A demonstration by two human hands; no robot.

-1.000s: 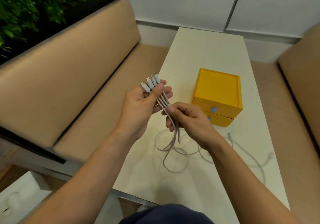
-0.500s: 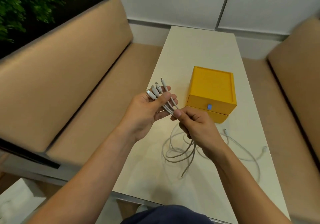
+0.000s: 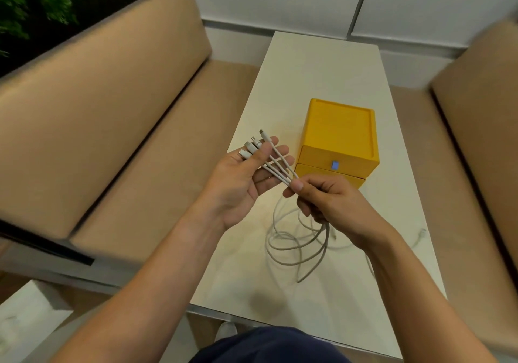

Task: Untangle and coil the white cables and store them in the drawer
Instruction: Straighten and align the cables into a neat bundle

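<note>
My left hand (image 3: 244,183) is held palm up above the left edge of the counter (image 3: 322,62). Its fingers are almost straight, and the thumb presses the white cables (image 3: 297,239) against them, so the plug ends (image 3: 252,147) fan out past my fingertips. My right hand (image 3: 330,203), just to the right and touching the same strands, has its fingers curled round them. It pinches them together between thumb and forefinger where they leave my left palm. Below that hand the cables drop in loose, overlapping loops onto the counter, with one end trailing toward me. A small loose plug (image 3: 421,232) lies near the counter's right edge. Just beyond my right hand stands the yellow drawer box (image 3: 339,135). Its two drawer fronts face me, and the upper drawer (image 3: 314,158) carries a blue tab (image 3: 334,164). A tan bench (image 3: 98,116) runs along the left of the counter, and another bench (image 3: 476,110) along the right.
</note>
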